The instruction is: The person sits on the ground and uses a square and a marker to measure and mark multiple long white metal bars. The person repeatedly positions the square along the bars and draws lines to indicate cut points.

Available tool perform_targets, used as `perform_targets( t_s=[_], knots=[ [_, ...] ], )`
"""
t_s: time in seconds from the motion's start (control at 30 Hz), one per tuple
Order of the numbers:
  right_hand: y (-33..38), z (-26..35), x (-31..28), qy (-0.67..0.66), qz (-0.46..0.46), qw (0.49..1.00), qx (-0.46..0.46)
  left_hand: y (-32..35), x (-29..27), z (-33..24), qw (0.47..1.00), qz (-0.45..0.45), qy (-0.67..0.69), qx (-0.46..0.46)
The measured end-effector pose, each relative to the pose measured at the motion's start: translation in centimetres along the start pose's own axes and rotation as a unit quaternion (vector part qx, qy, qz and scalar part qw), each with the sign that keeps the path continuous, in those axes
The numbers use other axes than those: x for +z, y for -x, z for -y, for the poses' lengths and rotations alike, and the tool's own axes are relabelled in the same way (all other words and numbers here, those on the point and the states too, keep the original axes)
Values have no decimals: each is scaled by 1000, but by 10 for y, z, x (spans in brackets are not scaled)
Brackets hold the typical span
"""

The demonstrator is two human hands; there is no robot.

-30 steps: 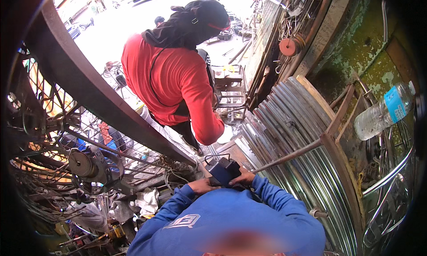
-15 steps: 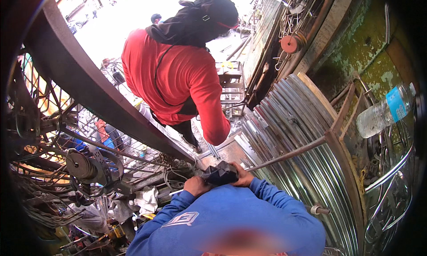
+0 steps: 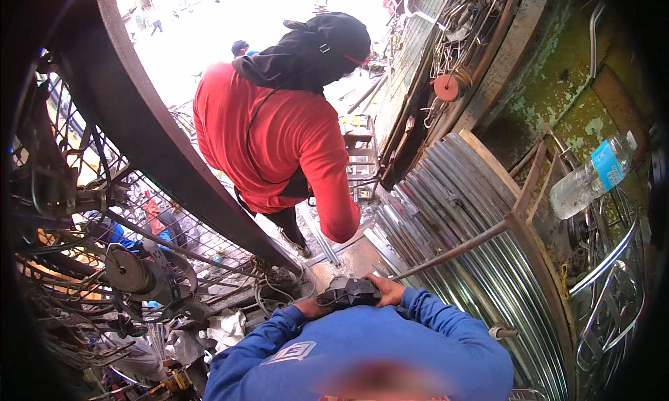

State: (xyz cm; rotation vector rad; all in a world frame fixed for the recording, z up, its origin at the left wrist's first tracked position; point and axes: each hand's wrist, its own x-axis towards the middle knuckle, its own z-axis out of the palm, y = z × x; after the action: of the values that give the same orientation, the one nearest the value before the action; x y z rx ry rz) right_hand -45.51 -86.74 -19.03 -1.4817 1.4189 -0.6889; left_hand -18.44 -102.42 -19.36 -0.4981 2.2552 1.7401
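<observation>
Low in the middle, a black angular object with faceted sides sits in front of my chest; its kind is not clear. My left hand is closed on its left end, the fingers partly hidden by my blue sleeve and the object. At the opposite end, my right hand grips it with bent fingers. Beyond it, a brown board or floor patch shows, with thin metal bars lying on it.
Ahead stands a person in a red shirt. A rack of shiny metal tubes is on my right, with a plastic bottle past it. A thick dark beam, wire mesh and a spool crowd my left.
The surroundings sit slightly lower in the picture, the person in red included. Both hands and the black object also appear a little lower. My grip looks the same.
</observation>
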Motion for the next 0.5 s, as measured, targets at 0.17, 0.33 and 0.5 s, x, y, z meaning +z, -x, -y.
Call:
perform_targets(
  t_s=[0.17, 0.33, 0.5],
  knots=[
    [12, 18, -6, -137, 33, 989, 36, 3, 9, 24, 994, -81, 10, -78],
    [20, 49, -15, -17, -15, 999, 38, 7, 17, 16, 985, -166, 45, -9],
    [22, 50, -21, 101, -14, 995, 19, 16, 9, -22, 988, -136, -65, -43]
  ],
)
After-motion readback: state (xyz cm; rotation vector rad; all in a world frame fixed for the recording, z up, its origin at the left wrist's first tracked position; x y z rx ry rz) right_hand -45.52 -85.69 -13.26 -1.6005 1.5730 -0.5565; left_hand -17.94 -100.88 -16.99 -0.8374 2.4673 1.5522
